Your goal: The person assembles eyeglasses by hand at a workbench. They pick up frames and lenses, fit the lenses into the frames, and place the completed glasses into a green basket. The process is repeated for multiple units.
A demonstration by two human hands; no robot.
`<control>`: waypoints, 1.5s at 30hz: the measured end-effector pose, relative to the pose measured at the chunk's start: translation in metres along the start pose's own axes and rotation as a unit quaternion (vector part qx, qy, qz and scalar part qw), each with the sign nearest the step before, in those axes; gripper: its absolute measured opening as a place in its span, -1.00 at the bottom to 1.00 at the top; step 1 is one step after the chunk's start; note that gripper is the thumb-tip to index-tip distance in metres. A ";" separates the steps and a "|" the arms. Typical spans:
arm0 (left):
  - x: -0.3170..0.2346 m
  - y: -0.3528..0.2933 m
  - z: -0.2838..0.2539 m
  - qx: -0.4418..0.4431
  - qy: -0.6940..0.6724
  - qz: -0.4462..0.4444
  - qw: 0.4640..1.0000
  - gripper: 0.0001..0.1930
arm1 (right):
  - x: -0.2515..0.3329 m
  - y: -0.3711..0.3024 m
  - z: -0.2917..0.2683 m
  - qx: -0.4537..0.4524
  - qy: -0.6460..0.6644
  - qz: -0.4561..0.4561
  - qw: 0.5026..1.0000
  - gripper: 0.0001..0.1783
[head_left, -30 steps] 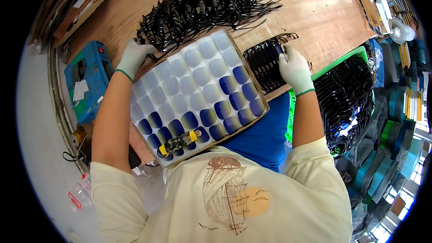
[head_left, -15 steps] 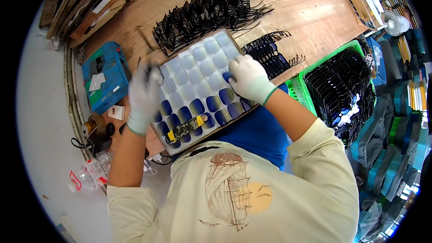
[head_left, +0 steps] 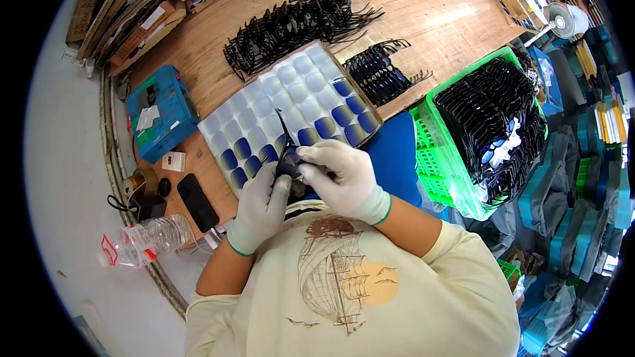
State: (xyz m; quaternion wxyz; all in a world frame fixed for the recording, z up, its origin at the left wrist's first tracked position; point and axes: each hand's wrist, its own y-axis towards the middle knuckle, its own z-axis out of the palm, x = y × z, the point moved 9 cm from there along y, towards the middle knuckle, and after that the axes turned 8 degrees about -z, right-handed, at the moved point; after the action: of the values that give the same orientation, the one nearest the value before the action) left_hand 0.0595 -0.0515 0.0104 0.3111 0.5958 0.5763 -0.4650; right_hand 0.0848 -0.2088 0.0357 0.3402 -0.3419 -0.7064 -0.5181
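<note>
dark eyewear frame (head_left: 287,152) pinched in both hands, tray (head_left: 260,98) partly used
left hand (head_left: 259,203) and right hand (head_left: 344,182) pinch it with fingertips; just beyond, blue lenses (head_left: 342,116) sit among pale, seemingly bare pockets (head_left: 272,85); farther out, a frame pile (head_left: 291,32) looks undone, while the row (head_left: 377,74) beyond-right looks done.

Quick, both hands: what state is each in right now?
Left hand: closed, holding a black eyeglass frame.
Right hand: fingers closed on the same frame; whether they also grip a lens cannot be told.
</note>
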 end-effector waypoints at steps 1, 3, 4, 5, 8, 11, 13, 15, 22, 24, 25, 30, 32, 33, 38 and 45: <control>-0.002 -0.002 -0.003 0.003 0.012 -0.002 1.000 -0.70 | -0.001 0.001 0.000 0.022 0.022 0.021 0.999 -0.77; -0.008 -0.007 -0.003 0.028 -0.026 -0.006 0.999 -0.72 | -0.024 -0.015 0.006 -0.021 0.148 0.161 0.976 -0.74; -0.010 -0.009 -0.002 0.034 -0.056 -0.011 0.998 -0.72 | -0.023 -0.010 0.006 -0.005 0.136 0.158 0.978 -0.71; -0.011 -0.011 -0.002 0.041 -0.087 -0.016 0.995 -0.73 | -0.027 -0.010 0.012 0.014 0.206 0.222 0.953 -0.73; -0.018 -0.014 -0.008 0.039 -0.034 0.013 0.999 -0.75 | -0.031 -0.010 0.020 0.111 0.241 0.257 0.929 -0.78; -0.018 -0.017 -0.009 0.016 -0.011 0.025 0.999 -0.76 | -0.017 -0.002 0.012 0.121 0.124 0.202 0.964 -0.76; -0.016 -0.018 -0.010 -0.003 -0.006 0.026 1.000 -0.75 | -0.011 -0.002 0.010 0.114 0.091 0.178 0.973 -0.77; -0.020 -0.016 -0.012 0.008 0.015 0.032 0.999 -0.78 | 0.001 0.002 0.006 0.132 0.055 0.143 0.979 -0.80; -0.031 -0.015 -0.014 0.020 -0.007 0.026 0.999 -0.79 | 0.016 0.006 0.003 0.137 0.053 0.059 0.987 -0.81; -0.031 -0.014 -0.015 0.012 -0.023 0.024 0.999 -0.79 | 0.011 0.003 0.006 0.138 0.085 0.101 0.982 -0.82; -0.031 -0.013 -0.015 0.010 -0.031 0.023 0.999 -0.78 | 0.006 -0.001 0.009 0.140 0.106 0.145 0.974 -0.82; -0.046 -0.022 -0.014 -0.058 0.074 0.090 0.991 -0.75 | -0.008 -0.008 0.020 0.187 0.179 0.266 0.928 -0.79; -0.049 -0.023 -0.014 -0.072 0.099 0.109 0.986 -0.75 | -0.012 -0.012 0.025 0.183 0.204 0.259 0.926 -0.77; -0.048 -0.022 -0.014 -0.071 0.100 0.105 0.987 -0.75 | -0.017 -0.015 0.026 0.184 0.199 0.272 0.924 -0.79; -0.049 -0.009 -0.014 0.011 0.271 0.064 0.960 -0.73 | -0.008 0.010 0.012 0.100 0.005 0.061 0.993 -0.69; 0.046 0.046 -0.076 -0.097 0.145 -0.054 0.983 -0.67 | 0.000 0.005 0.037 0.338 0.045 -0.039 0.939 -0.72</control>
State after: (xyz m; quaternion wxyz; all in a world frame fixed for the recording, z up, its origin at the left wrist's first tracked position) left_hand 0.1150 0.0287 -0.0107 0.2549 0.5918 0.6889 -0.3319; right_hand 0.0843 -0.1720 0.0299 0.4464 -0.1558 -0.8366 -0.2768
